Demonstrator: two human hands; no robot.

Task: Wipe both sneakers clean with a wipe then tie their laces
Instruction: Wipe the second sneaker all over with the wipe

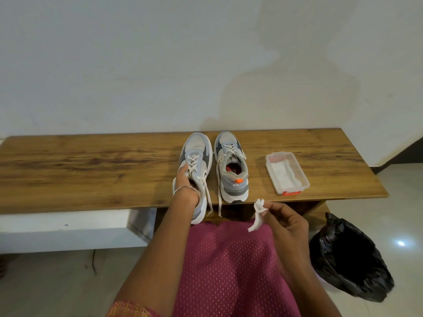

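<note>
Pink fabric (229, 266) covers the lap at six o'clock. Above it the right hand (285, 221) pinches a crumpled wipe (258, 212) in its fingertips. At eleven o'clock from there, the left hand (185, 185) grips the left sneaker (198, 154) by its collar on the bench (91, 170), with the right sneaker (232, 179) at its three o'clock. Both shoes' laces hang loose, so wiping seems underway and all the tying remains.

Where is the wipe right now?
Head view, lower centre-right: the wipe hangs pinched in the right hand, just off the front edge of the bench.
</note>
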